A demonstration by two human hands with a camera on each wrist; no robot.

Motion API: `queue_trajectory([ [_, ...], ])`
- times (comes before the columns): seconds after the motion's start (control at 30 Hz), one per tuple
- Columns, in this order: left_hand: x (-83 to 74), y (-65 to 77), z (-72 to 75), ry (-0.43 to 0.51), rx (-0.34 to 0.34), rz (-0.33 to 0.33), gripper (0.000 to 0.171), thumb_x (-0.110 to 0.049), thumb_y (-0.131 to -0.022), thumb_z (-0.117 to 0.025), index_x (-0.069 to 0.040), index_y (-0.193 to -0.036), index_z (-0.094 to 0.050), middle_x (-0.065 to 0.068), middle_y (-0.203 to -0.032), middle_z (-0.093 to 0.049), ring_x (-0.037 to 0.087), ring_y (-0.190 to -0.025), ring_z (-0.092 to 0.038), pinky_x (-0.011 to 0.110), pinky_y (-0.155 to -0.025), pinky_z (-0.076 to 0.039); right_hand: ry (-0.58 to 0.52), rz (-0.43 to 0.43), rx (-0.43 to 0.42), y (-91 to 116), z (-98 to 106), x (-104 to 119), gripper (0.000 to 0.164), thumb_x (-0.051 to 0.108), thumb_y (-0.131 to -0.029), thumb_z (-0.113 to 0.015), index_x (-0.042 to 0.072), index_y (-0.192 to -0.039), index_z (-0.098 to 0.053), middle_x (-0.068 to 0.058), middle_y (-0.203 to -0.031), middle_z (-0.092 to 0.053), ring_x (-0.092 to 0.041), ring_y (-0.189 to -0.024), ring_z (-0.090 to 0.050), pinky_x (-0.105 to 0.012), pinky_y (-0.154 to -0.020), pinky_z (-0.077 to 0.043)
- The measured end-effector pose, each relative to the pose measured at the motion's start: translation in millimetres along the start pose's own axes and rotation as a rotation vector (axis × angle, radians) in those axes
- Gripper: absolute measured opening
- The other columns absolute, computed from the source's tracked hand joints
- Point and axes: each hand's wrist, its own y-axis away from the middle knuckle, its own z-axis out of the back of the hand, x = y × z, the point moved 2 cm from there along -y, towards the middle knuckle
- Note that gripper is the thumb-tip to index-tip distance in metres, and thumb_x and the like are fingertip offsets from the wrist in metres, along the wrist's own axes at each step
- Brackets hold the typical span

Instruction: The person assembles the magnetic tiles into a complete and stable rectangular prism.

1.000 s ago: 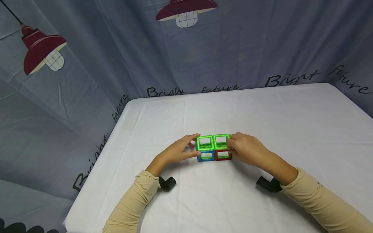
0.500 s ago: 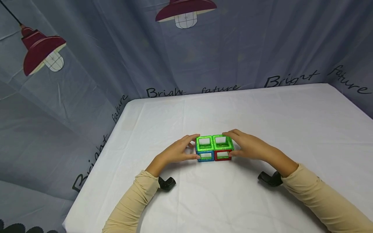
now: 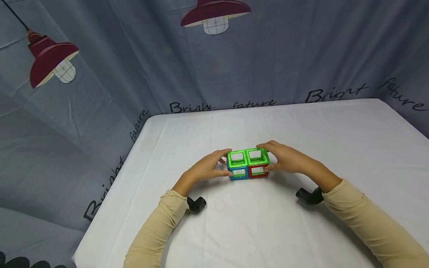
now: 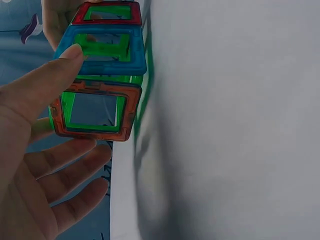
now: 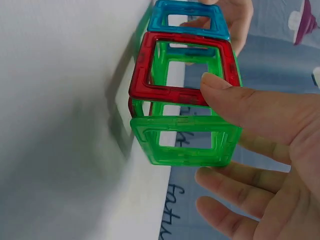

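Observation:
Two joined cubes of see-through magnetic tiles sit between my hands in the head view, with two green tiles (image 3: 237,164) on top. A blue tile (image 3: 240,178) and a red tile (image 3: 258,176) face me. My left hand (image 3: 205,168) holds the left end, thumb on the blue tile and index finger at the back. At the right end my right hand (image 3: 289,158) grips likewise, its thumb on the red tile. An orange tile (image 4: 95,135) forms the left end in the left wrist view; the right wrist view shows a green end tile (image 5: 187,161). Whether the cubes touch the table cannot be told.
A white cloth-covered table (image 3: 241,223) lies under the hands. Behind it hangs a grey-blue curtain (image 3: 285,56) printed with lamps and lettering. Black wrist-worn devices (image 3: 197,204) jut out below both sleeves.
My right hand has gone from a close grasp at the right end to thumb in front, fingers behind. Both hands and the cubes have since shifted slightly away from me.

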Motion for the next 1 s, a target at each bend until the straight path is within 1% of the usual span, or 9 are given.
queue_trajectory([
  [0.2,1.5,-23.3,11.7,-0.018,0.008,0.035,0.080,-0.039,-0.080,-0.068,-0.015,-0.144,-0.027,0.005,-0.132,-0.047,0.017,-0.112,-0.054,0.036,-0.094,-0.043,-0.001,0.001,-0.013,-17,10,-15,0.072,0.015,-0.074,-0.076,0.003,-0.134,-0.040,-0.022,-0.131,-0.044,-0.037,-0.118,-0.046,-0.052,-0.093,-0.041],
  [0.3,3.8,-35.6,16.3,-0.026,0.009,0.045,0.080,-0.038,-0.080,-0.068,-0.015,-0.144,-0.026,0.006,-0.133,-0.046,0.018,-0.113,-0.054,0.037,-0.095,-0.043,0.001,-0.015,-0.017,-26,12,-22,0.071,0.013,-0.074,-0.075,0.003,-0.134,-0.040,-0.023,-0.131,-0.043,-0.038,-0.119,-0.045,-0.053,-0.094,-0.040],
  [0.57,13.3,-63.1,19.5,-0.017,0.021,0.080,0.080,-0.034,-0.082,-0.067,-0.012,-0.145,-0.022,0.008,-0.137,-0.044,0.022,-0.118,-0.051,0.038,-0.099,-0.039,-0.028,-0.074,-0.012,-48,15,-40,0.070,0.010,-0.076,-0.073,0.002,-0.136,-0.038,-0.024,-0.135,-0.039,-0.040,-0.118,-0.044,-0.053,-0.095,-0.039],
  [0.8,17.4,-77.2,17.1,-0.008,0.043,0.113,0.080,-0.033,-0.083,-0.066,-0.013,-0.146,-0.020,0.005,-0.142,-0.039,0.021,-0.126,-0.043,0.037,-0.103,-0.036,-0.056,-0.113,-0.001,-57,13,-50,0.071,0.008,-0.077,-0.071,0.001,-0.137,-0.034,-0.025,-0.138,-0.036,-0.042,-0.118,-0.045,-0.053,-0.094,-0.040],
  [1.0,23.7,-80.5,12.7,-0.001,0.056,0.134,0.081,-0.038,-0.085,-0.063,-0.015,-0.147,-0.015,0.005,-0.146,-0.033,0.022,-0.130,-0.039,0.037,-0.106,-0.032,-0.074,-0.119,0.010,-60,10,-55,0.070,0.009,-0.078,-0.071,0.000,-0.137,-0.034,-0.025,-0.138,-0.036,-0.043,-0.118,-0.045,-0.053,-0.094,-0.040],
])
